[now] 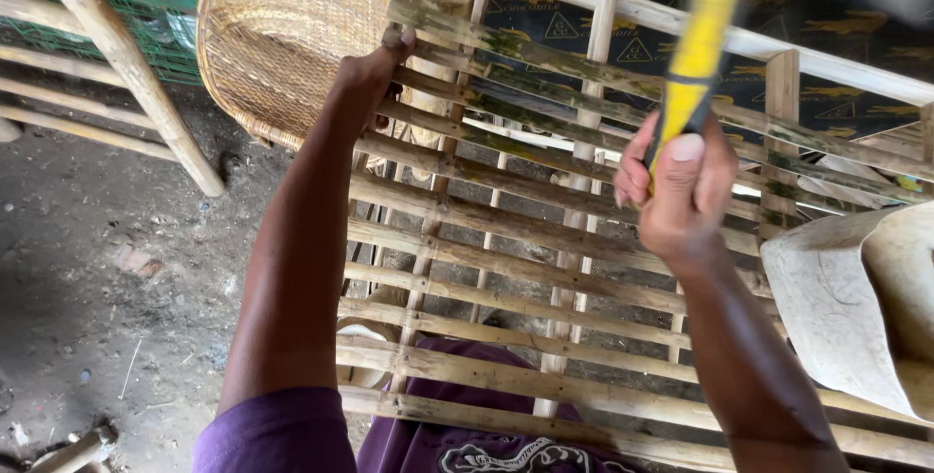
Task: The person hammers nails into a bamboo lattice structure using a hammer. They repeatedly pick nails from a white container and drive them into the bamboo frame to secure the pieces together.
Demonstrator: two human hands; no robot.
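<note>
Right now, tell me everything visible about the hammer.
The hammer shows a yellow handle with a black grip section at its lower end, plastic or rubber by its look. Its head is a grey motion blur at the frame's top edge, so its shape is unreadable. It stands raised and tilted slightly right, above the bamboo slat frame. Only the right hand touches it, fist closed around the black grip, thumb up the shaft.

Single head-worn view, looking steeply down and forward over both forearms, close above a slatted bamboo frame (545, 269); dirt floor (107, 269) at left, woven basket (282, 35) at top. No second view.
</note>
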